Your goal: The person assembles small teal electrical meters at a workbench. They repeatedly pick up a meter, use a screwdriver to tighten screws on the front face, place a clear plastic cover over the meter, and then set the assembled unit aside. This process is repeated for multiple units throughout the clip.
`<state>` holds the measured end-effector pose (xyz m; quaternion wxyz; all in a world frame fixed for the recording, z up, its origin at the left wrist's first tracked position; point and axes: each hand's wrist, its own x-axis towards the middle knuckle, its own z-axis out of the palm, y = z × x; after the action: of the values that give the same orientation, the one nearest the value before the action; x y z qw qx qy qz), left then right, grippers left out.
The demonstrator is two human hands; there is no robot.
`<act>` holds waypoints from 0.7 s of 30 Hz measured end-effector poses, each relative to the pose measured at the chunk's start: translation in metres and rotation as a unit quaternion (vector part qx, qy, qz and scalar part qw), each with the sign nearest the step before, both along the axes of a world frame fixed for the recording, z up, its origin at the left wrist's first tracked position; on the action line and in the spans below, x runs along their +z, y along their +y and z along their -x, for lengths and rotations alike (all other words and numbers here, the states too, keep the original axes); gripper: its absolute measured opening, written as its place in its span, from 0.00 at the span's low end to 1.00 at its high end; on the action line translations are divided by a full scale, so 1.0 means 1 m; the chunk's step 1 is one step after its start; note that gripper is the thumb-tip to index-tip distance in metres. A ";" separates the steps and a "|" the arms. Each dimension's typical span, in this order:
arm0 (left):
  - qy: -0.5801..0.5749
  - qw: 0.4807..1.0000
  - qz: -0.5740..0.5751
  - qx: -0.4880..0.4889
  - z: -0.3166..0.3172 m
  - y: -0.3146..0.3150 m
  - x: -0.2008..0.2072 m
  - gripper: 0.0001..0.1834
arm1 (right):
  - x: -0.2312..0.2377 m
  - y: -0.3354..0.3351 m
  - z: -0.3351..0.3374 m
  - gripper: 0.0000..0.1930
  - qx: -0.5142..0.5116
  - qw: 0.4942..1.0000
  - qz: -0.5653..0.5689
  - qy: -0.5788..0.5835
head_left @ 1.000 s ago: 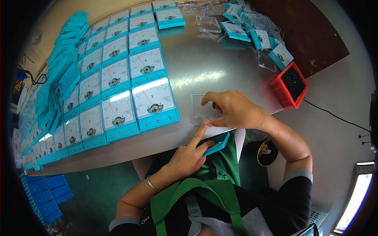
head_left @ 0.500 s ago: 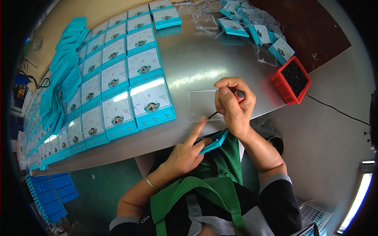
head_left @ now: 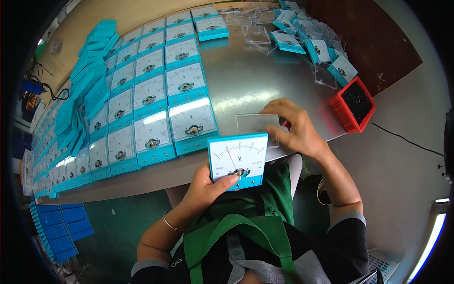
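My left hand (head_left: pixel 208 187) grips a voltmeter (head_left: pixel 241 158) with a white dial, red needle and turquoise base, its thumb over the lower front edge. The dial faces up, and the screws and coil show near its bottom. My right hand (head_left: pixel 300 128) is over the metal table, fingers curled around a screwdriver (head_left: pixel 285 123), of which only a bit of red handle shows. Its thumb and forefinger are spread over a clear plastic cover (head_left: pixel 250 124) lying flat near the table edge; whether they pinch it I cannot tell.
Rows of turquoise voltmeters (head_left: pixel 191 120) fill the table's left, with turquoise shells (head_left: pixel 97 97) piled on them. At the far right lie loose meters (head_left: pixel 319 49) and clear covers (head_left: pixel 256 34). A red bin (head_left: pixel 357 105) of small black parts stands at the right edge.
My left hand has turned the meter dial-up and raised it into full view. The right hand has shifted slightly right, its forefinger and thumb opening over the clear cover; the screwdriver shaft is now hidden.
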<state>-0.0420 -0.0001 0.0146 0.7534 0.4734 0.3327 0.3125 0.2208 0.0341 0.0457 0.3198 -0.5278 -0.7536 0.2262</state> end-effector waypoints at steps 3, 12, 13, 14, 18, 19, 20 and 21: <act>-0.081 0.995 0.013 0.051 -0.001 0.014 0.000 0.21 | -0.022 -0.018 -0.008 0.29 0.015 0.981 -0.017 -0.191; -0.175 0.976 0.129 0.022 -0.006 0.019 -0.003 0.22 | 0.017 -0.031 -0.002 0.31 -0.030 0.994 0.038 0.098; -0.216 0.960 0.176 0.005 -0.008 0.020 -0.003 0.23 | 0.020 -0.033 0.007 0.31 0.014 0.995 0.042 0.090; -0.228 0.953 0.199 0.004 -0.010 0.020 -0.002 0.28 | 0.016 -0.032 0.013 0.34 0.028 0.996 0.022 0.081; -0.269 0.931 0.244 -0.015 -0.015 0.017 -0.006 0.30 | 0.011 -0.035 0.018 0.31 0.042 0.993 0.070 0.081; -0.257 0.933 0.250 -0.011 -0.016 0.017 -0.006 0.31 | 0.012 -0.037 0.018 0.30 0.042 0.993 0.077 0.084; -0.245 0.935 0.256 -0.009 -0.017 0.016 -0.006 0.31 | 0.012 -0.038 0.017 0.30 0.042 0.992 0.084 0.086; -0.239 0.937 0.253 -0.012 -0.018 0.015 -0.007 0.31 | 0.012 -0.040 0.016 0.30 0.041 0.991 0.091 0.089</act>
<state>-0.0243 0.0150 0.0080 0.9091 0.1824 0.2057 0.3130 0.2052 -0.0060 0.0575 0.3262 -0.5013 -0.7195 0.3529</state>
